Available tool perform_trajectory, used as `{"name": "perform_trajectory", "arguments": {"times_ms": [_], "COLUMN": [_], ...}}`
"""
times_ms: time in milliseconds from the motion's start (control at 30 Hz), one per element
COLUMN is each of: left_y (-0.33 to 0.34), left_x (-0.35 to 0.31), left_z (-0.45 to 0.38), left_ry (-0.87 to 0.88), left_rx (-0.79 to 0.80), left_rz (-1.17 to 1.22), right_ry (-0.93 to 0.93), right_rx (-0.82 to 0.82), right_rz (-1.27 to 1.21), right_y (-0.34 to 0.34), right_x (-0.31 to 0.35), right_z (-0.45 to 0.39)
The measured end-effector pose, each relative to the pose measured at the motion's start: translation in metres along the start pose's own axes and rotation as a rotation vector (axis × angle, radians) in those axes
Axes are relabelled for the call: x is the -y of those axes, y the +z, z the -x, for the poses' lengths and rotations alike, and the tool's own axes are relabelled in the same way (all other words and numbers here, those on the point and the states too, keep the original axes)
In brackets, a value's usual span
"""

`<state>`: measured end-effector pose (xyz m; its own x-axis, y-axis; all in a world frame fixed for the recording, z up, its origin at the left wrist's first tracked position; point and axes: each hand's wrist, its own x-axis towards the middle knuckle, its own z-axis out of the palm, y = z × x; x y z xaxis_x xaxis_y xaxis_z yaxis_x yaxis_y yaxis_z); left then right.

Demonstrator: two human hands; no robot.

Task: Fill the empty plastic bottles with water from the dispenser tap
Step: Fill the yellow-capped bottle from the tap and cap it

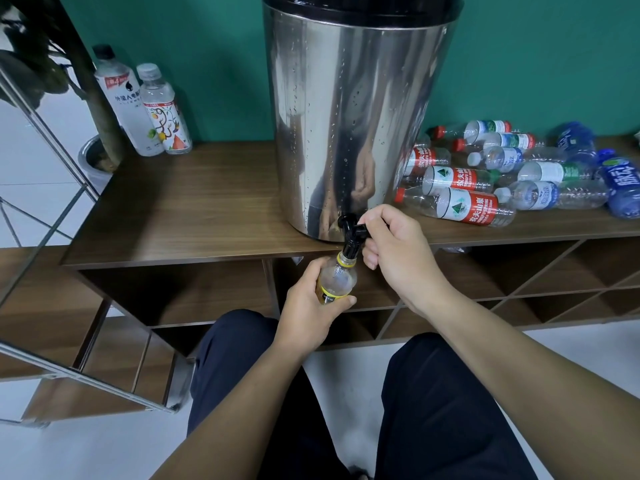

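A tall steel water dispenser point(353, 116) stands on a wooden shelf top point(180, 206), its black tap point(351, 233) jutting over the front edge. My left hand point(308, 313) grips a clear bottle with a yellow label point(337, 280), its open neck held right under the tap spout. My right hand point(394, 251) pinches the tap's black lever. Several empty plastic bottles point(485, 178), with red, green and blue labels, lie in a heap on the shelf to the right of the dispenser.
Two capped bottles point(149, 109) stand upright at the back left of the shelf against the green wall. A metal-framed rack point(52, 188) and a potted plant point(93, 157) are at the left. Open cubbies run below the shelf; my knees are near its front.
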<state>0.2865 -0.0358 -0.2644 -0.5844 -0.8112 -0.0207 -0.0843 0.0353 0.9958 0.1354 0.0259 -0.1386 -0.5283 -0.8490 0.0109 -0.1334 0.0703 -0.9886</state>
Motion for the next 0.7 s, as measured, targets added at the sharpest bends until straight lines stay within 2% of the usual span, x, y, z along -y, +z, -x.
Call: {"name": "perform_trajectory", "arguments": {"times_ms": [700], "left_y": [0.0025], "left_x": [0.0043], "left_z": [-0.0017], "left_ry": [-0.019], "left_rx": [0.004], "left_rz": [0.042], "right_ry": [0.012], "right_rx": [0.002], "right_rz": [-0.052], "right_y": [0.0018], "right_x": [-0.0016], "right_z": [-0.0007]}}
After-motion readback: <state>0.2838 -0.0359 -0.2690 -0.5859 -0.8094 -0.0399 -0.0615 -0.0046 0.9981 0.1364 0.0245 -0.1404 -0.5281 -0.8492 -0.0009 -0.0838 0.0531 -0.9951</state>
